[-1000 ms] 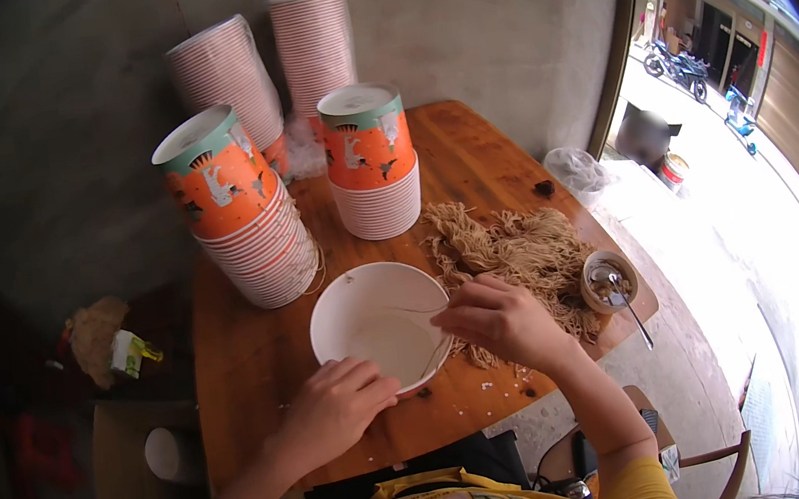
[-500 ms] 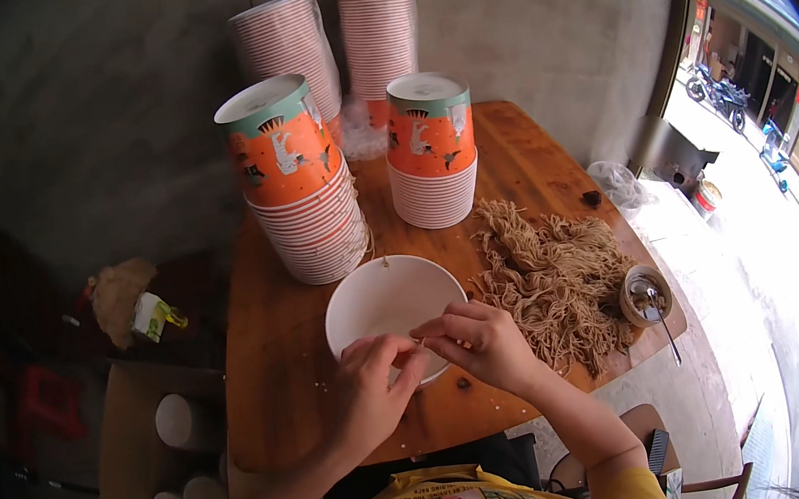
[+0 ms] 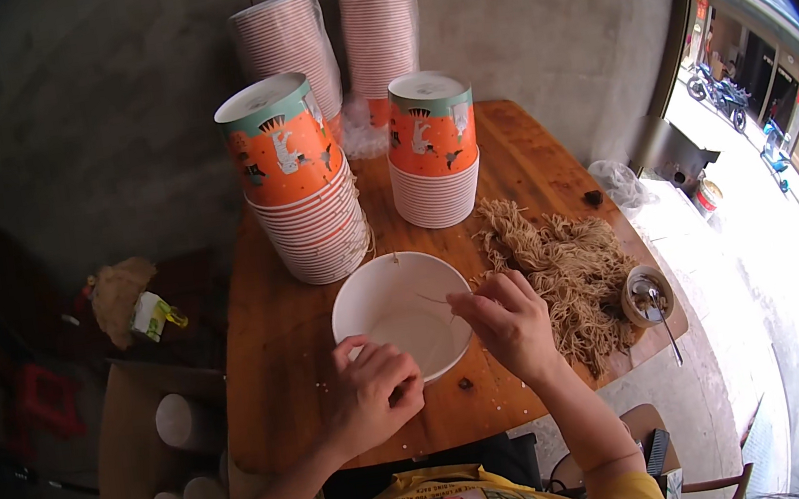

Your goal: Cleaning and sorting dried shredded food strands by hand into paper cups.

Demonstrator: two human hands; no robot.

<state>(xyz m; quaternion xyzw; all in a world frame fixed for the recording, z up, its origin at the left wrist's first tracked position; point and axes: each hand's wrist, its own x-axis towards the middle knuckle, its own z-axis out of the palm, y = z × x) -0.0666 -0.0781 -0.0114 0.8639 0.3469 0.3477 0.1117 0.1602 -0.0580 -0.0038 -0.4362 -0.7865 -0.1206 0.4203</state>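
A white paper bucket (image 3: 396,295) stands mouth-up at the near side of the wooden table, a bit of string showing at its far rim. My left hand (image 3: 378,389) is curled over the near left rim, closed on the bucket's edge. Over the right side of the mouth, my right hand (image 3: 511,326) pinches a thin piece of string (image 3: 433,299) that sticks out leftward above the inside. Right of that hand lies a tangled heap of tan strings (image 3: 574,272). Beside the heap, a small bowl (image 3: 646,296) holds a spoon (image 3: 665,324).
Two stacks of upside-down orange and green paper buckets (image 3: 291,153) (image 3: 434,149) stand beyond the bucket. Behind them are two tall plastic-wrapped stacks (image 3: 284,48) (image 3: 381,30). At lower left, a cardboard box (image 3: 124,457) contains several white cylinders. A street opens at the right.
My hands have moved apart: the right went right and up with the string, the left down onto the near rim. The bucket shifted slightly right.
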